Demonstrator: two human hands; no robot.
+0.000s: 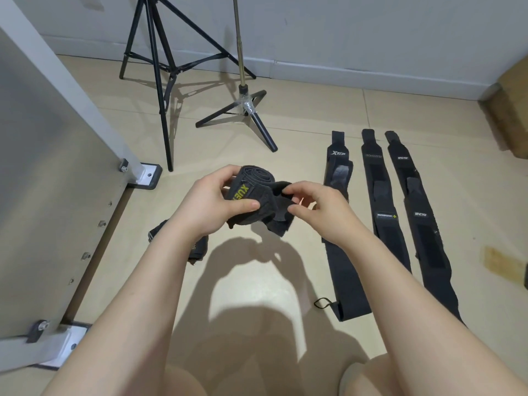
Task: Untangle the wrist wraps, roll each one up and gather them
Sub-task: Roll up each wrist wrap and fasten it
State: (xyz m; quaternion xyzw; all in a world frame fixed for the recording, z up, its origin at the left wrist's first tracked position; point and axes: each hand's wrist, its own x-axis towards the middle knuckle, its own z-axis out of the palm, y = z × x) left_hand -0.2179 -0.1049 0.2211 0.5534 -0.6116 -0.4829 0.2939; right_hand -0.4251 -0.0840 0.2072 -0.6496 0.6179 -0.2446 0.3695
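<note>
Above the tiled floor, between my two arms, I see the rolled wrist wrap held in the air. My left hand grips the roll, thumb pressed on its yellow lettering; my right hand pinches its loose tail end. Three flat wraps lie side by side to the right, apart from my hands. Another rolled wrap sits just under my left wrist. Two tripods stand beyond.

Yellow "XUE" on rolled wrap at centre; white "XTEP" on flat wrap toward 3 o'clock; other labels unreadable.
</note>
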